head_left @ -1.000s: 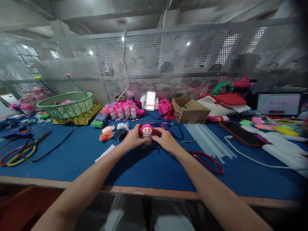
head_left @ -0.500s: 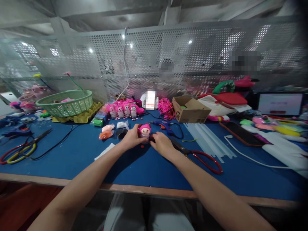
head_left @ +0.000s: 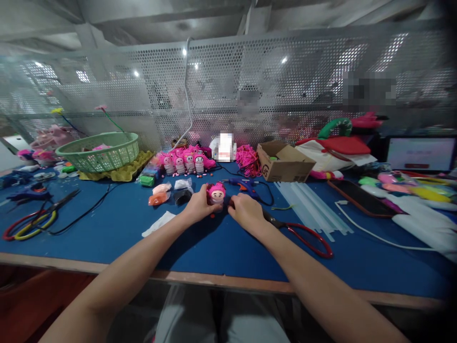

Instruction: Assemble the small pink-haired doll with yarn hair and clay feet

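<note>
A small doll (head_left: pixel 216 195) with pink hair, a drawn face and a white ringed body stands upright at the middle of the blue table. My left hand (head_left: pixel 200 206) is closed round its left side, thumb across the front. Just right of the doll, apart from it, my right hand (head_left: pixel 246 209) has its fingers curled together low over the table; whatever they pinch is hidden. A small red dot-like piece (head_left: pixel 213 216) lies in front of the doll. Red-handled scissors (head_left: pixel 310 238) lie partly behind my right wrist.
Several similar pink dolls (head_left: pixel 183 163) stand behind, near a cardboard box (head_left: pixel 285 164) and pink yarn (head_left: pixel 247 159). A glue gun (head_left: pixel 246 186) lies beyond my right hand. Pale strips (head_left: pixel 307 209) and a phone (head_left: pixel 360 197) are on the right; a green basket (head_left: pixel 96 157) and scissors (head_left: pixel 32 226) are left.
My right hand has drawn slightly right, leaving a wider gap from the doll. My left hand still holds the doll. The whole view has shifted a little.
</note>
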A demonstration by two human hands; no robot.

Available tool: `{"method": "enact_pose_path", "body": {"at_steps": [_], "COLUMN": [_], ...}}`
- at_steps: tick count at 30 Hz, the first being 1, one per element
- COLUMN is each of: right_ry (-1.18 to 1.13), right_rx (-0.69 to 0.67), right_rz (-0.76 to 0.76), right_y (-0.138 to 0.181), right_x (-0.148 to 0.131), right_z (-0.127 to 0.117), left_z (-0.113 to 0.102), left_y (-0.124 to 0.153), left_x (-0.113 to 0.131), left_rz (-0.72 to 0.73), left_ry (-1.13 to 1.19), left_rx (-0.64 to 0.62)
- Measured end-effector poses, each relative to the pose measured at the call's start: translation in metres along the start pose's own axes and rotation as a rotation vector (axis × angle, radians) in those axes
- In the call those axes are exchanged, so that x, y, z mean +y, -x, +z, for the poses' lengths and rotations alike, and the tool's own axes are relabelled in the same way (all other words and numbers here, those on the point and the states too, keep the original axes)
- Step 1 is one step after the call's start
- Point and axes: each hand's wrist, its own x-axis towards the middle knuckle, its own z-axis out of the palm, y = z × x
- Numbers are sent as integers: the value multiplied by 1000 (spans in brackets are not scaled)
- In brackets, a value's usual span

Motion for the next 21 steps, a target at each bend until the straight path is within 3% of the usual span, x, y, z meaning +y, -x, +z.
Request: {"method": "enact_pose_path", "body": {"at_steps": [8,12,17,21], "right_ry": [-95,-143,-195,-235], "right_rx": [-8,18,51,44], "right_rz": [-3,16,47,34], "right_y": [3,4,3,6], "right_x": [2,1,1,-1], "right_z": [-4,-6,-9,-12], "left_z": [3,-27,-71,-70], "left_y": [1,0,-8,-14], "left_x": [-3,-4,-26,-48], "left_rz": [1,34,-29,-88], "left_ry": [-27,-116,-323,-543], "left_rx": [-7,-10,174,15]}}
